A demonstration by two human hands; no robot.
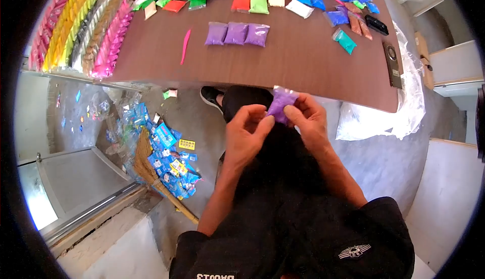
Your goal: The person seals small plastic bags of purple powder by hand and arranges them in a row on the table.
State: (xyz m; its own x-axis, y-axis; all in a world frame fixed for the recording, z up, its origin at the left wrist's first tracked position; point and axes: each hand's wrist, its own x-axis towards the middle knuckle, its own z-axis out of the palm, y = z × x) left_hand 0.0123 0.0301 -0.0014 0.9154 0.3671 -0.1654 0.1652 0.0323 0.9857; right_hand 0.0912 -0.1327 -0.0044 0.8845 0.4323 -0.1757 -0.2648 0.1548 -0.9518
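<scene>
Pouch of purple powder in clear plastic (281, 104) pinched between fingertips of left hand (246, 137) and right hand (309, 122), just off the near edge of the brown tabletop (303, 61). Likely risk: squeezing too hard, splitting the film, spilling powder onto dark trousers (283, 188).

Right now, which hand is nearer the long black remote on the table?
Right. The right hand, pinching the purple packet, is down-left of the long black remote; the left hand grips the packet's other side, farther off.
</scene>
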